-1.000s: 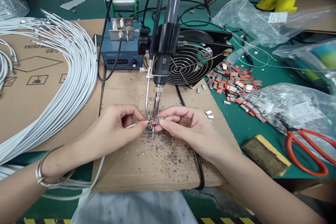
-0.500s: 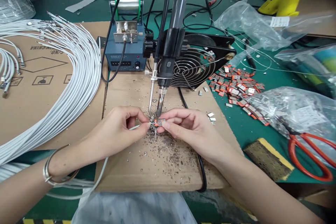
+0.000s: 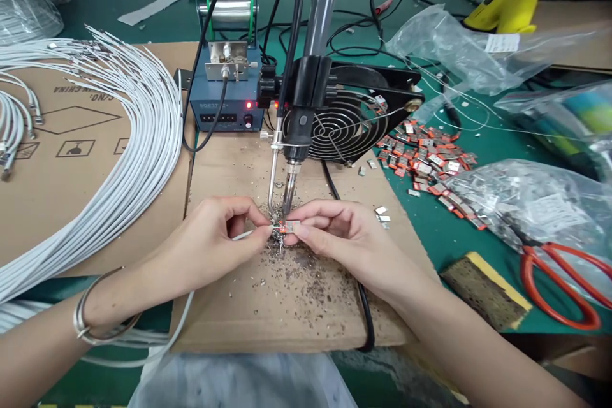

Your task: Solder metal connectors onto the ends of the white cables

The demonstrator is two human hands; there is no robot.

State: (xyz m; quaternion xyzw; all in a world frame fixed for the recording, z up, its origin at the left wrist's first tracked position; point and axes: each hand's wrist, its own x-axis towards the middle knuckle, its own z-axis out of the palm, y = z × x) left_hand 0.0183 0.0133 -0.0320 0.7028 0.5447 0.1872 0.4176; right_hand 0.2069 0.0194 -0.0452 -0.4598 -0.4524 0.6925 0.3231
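A: How do the hands grip?

B: Head view: the left hand pinches the end of a white cable between thumb and forefinger, fingers closed narrow on it. The right hand pinches a small orange connector the same way, fingertips tight on its right end.

A: And where do those two pieces sit?

B: They meet end to end between the hands, right under the tip of the soldering iron, which hangs in a black clamp. A thin solder feed tube comes down just beside the tip. All of it hovers over a cardboard sheet speckled with solder bits.

A: What lies around?

B: Behind the iron stands a blue feeder box with a red light on, and a black fan. A bundle of white cables curves across the left. On the right, a heap of orange connectors, plastic bags, red scissors and a sponge lie on the green mat. A bangle circles the left wrist.
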